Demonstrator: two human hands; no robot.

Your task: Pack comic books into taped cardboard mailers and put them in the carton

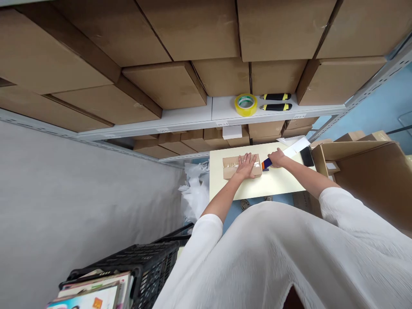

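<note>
A small cardboard box lies on the pale yellow tabletop, with a shiny strip of clear tape along its top. My left hand rests flat on the box, fingers spread. At the box's right end, my right hand is closed around a tape dispenser, dark blue with an orange part. The dispenser's head is close against the box edge; whether tape runs between them is too small to tell. White paper strips and a black flat object lie just beyond my right hand.
Metal shelving full of cardboard boxes stands in front, holding a yellow tape roll and two utility knives. A large open carton is at right. Crumpled white paper and a black crate with magazines are at left.
</note>
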